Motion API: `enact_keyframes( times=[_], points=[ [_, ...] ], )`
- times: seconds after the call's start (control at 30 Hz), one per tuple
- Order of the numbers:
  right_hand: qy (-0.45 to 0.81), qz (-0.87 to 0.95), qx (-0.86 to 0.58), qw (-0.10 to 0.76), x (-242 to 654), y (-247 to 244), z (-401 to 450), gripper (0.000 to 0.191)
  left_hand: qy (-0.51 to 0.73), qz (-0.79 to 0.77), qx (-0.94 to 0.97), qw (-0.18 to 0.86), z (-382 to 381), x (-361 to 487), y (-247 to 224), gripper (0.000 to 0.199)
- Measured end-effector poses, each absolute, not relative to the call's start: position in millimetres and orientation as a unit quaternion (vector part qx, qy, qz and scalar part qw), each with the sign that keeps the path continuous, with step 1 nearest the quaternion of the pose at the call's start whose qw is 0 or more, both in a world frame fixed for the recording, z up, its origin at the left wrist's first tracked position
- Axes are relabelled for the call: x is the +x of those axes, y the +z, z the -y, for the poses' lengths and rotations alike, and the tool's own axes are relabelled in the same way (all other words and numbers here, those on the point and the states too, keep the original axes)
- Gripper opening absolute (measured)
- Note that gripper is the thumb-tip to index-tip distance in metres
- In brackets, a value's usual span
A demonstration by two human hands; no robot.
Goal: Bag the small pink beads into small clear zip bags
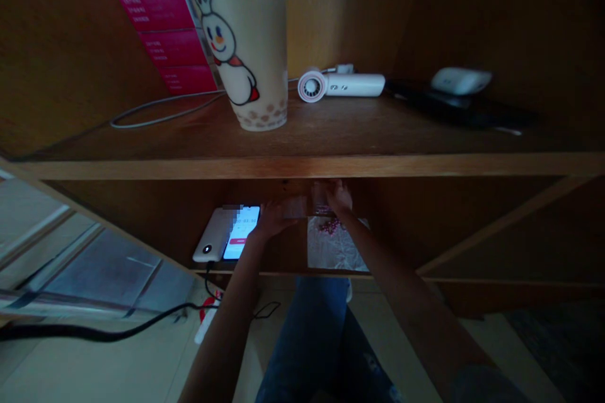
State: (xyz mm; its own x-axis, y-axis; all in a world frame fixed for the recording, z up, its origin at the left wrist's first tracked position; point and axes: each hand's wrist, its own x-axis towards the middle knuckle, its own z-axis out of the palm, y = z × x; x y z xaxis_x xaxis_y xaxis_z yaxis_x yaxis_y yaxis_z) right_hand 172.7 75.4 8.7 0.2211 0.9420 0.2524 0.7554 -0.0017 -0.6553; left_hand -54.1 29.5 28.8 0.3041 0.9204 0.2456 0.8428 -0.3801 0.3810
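Note:
The scene is dim. My left hand [273, 219] and my right hand [338, 196] meet under a wooden shelf, and a small pale packet [295, 207] lies between them, apparently pinched by both. Its exact shape is hard to make out. Just below my right hand, a crumpled white sheet [336, 252] carries a small heap of red beads [328, 225]. To the left of my left hand, a lit smartphone [241, 233] rests on a white power bank [210, 239].
The wooden shelf edge [302, 167] runs overhead, holding a snowman-printed cup [248, 56], a pink box [165, 34], a small white fan [338, 84] and a white device [460, 80]. A black cable [108, 327] trails below at left. My jeans-covered legs [321, 346] lie beneath.

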Motion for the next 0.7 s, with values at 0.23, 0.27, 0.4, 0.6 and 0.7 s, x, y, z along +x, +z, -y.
enact_keyframes(
  times=[0.23, 0.27, 0.4, 0.6, 0.7],
  points=[
    [0.120, 0.606, -0.701, 0.355, 180.2, 10.5, -76.0, 0.027, 0.137, -0.525, 0.837, 0.071, -39.0, -58.3, 24.0, 0.064],
    [0.118, 0.608, -0.701, 0.354, 180.3, 10.9, -75.4, 0.026, 0.135, -0.523, 0.838, 0.074, -40.3, -58.9, 24.1, 0.067],
    [0.102, 0.617, -0.695, 0.355, 177.3, 13.4, -72.6, 0.024, 0.134, -0.516, 0.841, 0.093, -43.3, -61.9, 27.9, 0.073],
    [0.074, 0.658, -0.643, 0.385, 170.4, 18.5, -62.9, 0.023, 0.169, -0.528, 0.829, 0.073, -37.0, -58.0, 41.8, 0.076],
    [0.098, 0.664, -0.617, 0.410, 170.3, 19.8, -53.9, 0.022, 0.202, -0.519, 0.830, 0.036, -29.3, -46.3, 48.0, 0.077]
  ],
)
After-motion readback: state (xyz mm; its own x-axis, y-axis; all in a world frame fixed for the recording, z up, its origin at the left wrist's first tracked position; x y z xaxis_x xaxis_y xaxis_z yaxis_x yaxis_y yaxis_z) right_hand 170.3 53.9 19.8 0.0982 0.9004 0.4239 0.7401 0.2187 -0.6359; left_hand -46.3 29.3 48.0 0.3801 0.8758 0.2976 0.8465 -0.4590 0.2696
